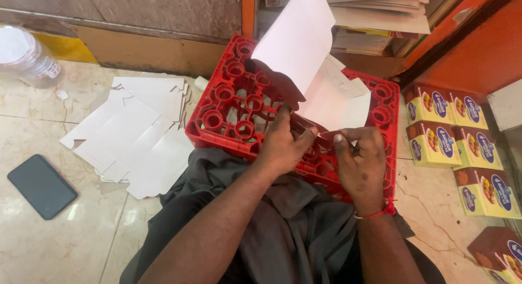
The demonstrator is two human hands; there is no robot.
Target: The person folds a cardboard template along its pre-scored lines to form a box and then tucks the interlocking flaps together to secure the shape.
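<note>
The left hand (285, 145) and the right hand (360, 163) met over the near edge of a red plastic crate (228, 107) that lay upturned against the person's lap; both hands gripped the lower edge of an unfolded carton blank (304, 55), white on its inner face, dark red where the flap bent between the fingers (307, 136); the left thumb and fingers pinched the flap from one side, the right fingers clenched on it from the other; the blank rose from the hands and leaned away over the crate, its top flap reaching toward the shelf of stacked papers (375, 17). On the marble floor to the left lay a loose pile of flat white blanks (133, 134), touching the crate's side; a dark phone (42, 186) lay well apart from them, nearer the person; a clear plastic jar (24, 55) stood in the far corner. To the right, finished yellow and brown boxes (451, 132) sat in rows on the floor.
</note>
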